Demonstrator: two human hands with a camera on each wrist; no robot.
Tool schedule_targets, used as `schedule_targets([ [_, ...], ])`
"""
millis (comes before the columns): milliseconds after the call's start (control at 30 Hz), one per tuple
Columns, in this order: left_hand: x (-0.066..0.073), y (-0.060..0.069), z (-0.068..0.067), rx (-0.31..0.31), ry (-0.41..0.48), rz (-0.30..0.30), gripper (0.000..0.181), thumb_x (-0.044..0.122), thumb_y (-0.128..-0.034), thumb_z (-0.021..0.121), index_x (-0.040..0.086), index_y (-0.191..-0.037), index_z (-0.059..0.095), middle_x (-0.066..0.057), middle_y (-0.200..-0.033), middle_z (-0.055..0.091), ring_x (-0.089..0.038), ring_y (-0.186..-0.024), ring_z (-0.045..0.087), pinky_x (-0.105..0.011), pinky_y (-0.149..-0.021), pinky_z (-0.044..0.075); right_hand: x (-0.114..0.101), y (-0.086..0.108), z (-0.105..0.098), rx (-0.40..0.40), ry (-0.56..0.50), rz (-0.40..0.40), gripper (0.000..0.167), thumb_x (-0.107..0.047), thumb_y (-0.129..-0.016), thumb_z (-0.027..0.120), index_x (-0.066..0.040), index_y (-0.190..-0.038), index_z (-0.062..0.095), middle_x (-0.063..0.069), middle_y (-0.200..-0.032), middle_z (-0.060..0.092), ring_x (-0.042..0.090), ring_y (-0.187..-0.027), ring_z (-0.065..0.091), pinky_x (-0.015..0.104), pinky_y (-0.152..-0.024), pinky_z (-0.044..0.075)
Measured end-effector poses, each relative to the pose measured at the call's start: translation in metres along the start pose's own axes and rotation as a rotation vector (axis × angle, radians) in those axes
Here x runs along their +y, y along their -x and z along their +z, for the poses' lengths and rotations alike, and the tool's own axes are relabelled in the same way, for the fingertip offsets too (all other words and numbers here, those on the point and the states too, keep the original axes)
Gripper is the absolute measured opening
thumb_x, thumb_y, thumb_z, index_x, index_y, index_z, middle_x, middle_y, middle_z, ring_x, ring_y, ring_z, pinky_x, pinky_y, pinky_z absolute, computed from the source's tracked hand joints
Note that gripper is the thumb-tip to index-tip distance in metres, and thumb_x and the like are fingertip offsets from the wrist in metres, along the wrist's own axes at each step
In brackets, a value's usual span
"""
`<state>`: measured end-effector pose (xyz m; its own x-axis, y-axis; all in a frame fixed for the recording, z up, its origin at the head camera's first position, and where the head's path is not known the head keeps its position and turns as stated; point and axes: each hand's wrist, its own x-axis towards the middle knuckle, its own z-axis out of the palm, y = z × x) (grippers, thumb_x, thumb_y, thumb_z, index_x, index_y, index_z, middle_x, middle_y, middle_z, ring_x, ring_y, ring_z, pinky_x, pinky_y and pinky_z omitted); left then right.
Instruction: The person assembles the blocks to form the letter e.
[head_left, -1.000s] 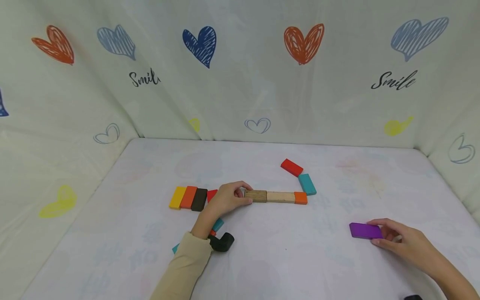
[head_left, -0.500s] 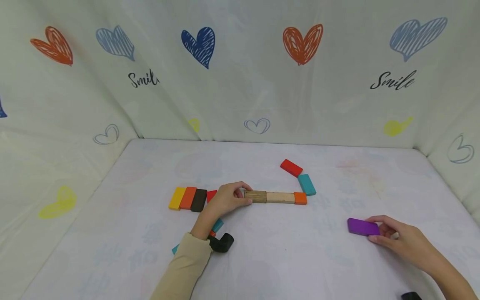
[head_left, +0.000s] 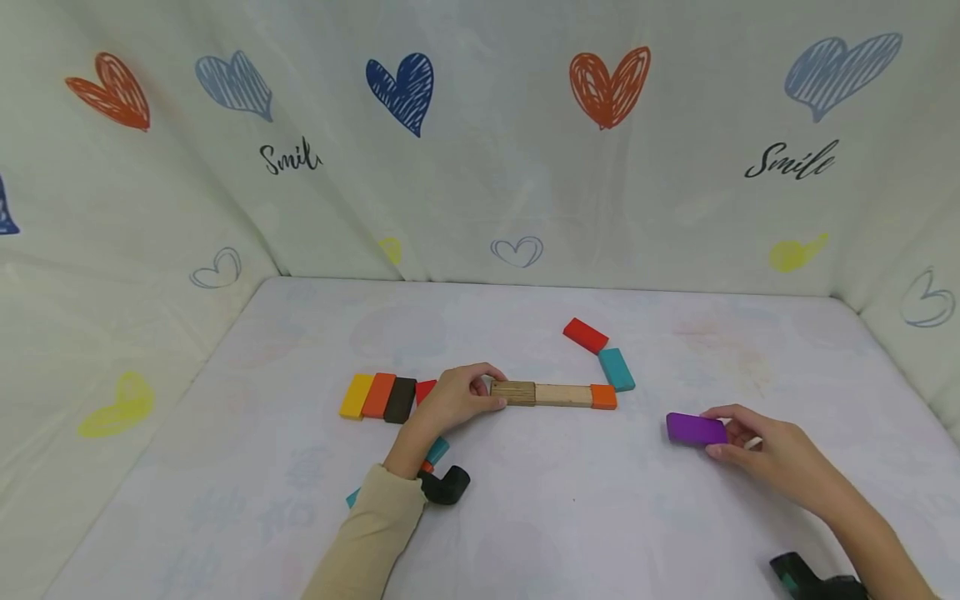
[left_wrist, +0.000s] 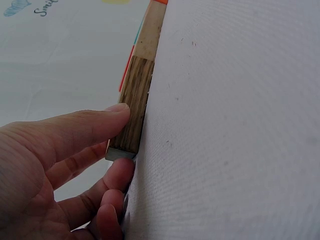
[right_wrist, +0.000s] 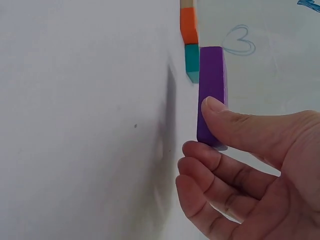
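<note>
My left hand (head_left: 454, 400) pinches the left end of a dark-grained wooden block (head_left: 513, 393), which lies end to end with a pale wooden block (head_left: 563, 396) and a small orange block (head_left: 603, 397). In the left wrist view, the thumb rests on the dark-grained block (left_wrist: 134, 100) near its end. A purple block (head_left: 696, 429) is pinched by its right end in my right hand (head_left: 776, 454). The right wrist view has the thumb across the purple block (right_wrist: 211, 85), with a shadow on the cloth beside it.
Beyond the orange block lie a teal block (head_left: 617, 369) and a red block (head_left: 585, 335). Left of my left hand, yellow (head_left: 356, 396), orange (head_left: 378, 395) and dark (head_left: 400, 400) blocks stand in a row. Teal and red pieces are partly hidden by the left forearm.
My right hand has moved left and farther back across the table with the purple block. The left hand and the wooden blocks have stayed put.
</note>
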<state>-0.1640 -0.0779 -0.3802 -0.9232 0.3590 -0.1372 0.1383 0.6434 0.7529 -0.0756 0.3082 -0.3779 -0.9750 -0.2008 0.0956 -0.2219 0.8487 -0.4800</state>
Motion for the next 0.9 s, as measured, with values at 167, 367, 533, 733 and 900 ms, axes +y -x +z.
schedule_targets([
  [167,0.0,0.0,0.0,0.002,0.001,0.0,0.027,0.019,-0.0809,0.072,0.015,-0.107,0.064,-0.001,-0.071,0.052,-0.014,-0.062,0.045,-0.023,-0.056,0.036,-0.015,-0.019,-0.003,0.028,0.018,-0.058,0.035,-0.011,-0.074,0.076,-0.011,-0.106,0.062,-0.005,-0.076,0.059,-0.006,-0.068,0.05,0.02,-0.06,0.047],
  [367,0.001,0.0,0.0,0.002,0.014,-0.006,0.028,0.019,-0.0807,0.072,0.015,-0.107,0.064,-0.001,-0.07,0.052,-0.014,-0.062,0.045,-0.023,-0.056,0.036,-0.034,-0.041,-0.008,-0.028,-0.02,-0.019,0.037,-0.013,-0.077,0.074,-0.007,-0.111,0.061,0.001,-0.081,0.061,0.013,-0.076,0.057,0.02,-0.063,0.047],
  [533,0.001,0.001,0.0,0.002,0.012,-0.003,0.027,0.018,-0.0809,0.072,0.015,-0.107,0.065,-0.001,-0.07,0.052,-0.014,-0.061,0.045,-0.023,-0.055,0.036,-0.043,-0.057,-0.01,-0.064,-0.06,0.02,0.039,-0.015,-0.081,0.072,-0.005,-0.116,0.058,0.004,-0.084,0.061,0.02,-0.081,0.057,0.019,-0.061,0.045],
  [733,0.001,0.0,0.0,0.001,0.006,0.001,0.027,0.019,-0.0809,0.072,0.015,-0.107,0.064,-0.001,-0.07,0.052,-0.014,-0.061,0.045,-0.023,-0.055,0.036,-0.053,-0.074,-0.009,-0.078,-0.099,0.033,0.041,-0.017,-0.083,0.07,-0.003,-0.119,0.055,0.008,-0.086,0.06,0.021,-0.081,0.055,0.02,-0.059,0.046],
  [900,-0.001,-0.001,0.001,-0.004,0.003,-0.003,0.027,0.019,-0.0812,0.072,0.015,-0.107,0.064,-0.001,-0.07,0.052,-0.014,-0.062,0.045,-0.023,-0.055,0.036,-0.06,-0.088,-0.004,-0.083,-0.123,0.059,0.043,-0.019,-0.084,0.069,-0.003,-0.121,0.054,0.011,-0.088,0.06,0.021,-0.08,0.053,0.021,-0.059,0.047],
])
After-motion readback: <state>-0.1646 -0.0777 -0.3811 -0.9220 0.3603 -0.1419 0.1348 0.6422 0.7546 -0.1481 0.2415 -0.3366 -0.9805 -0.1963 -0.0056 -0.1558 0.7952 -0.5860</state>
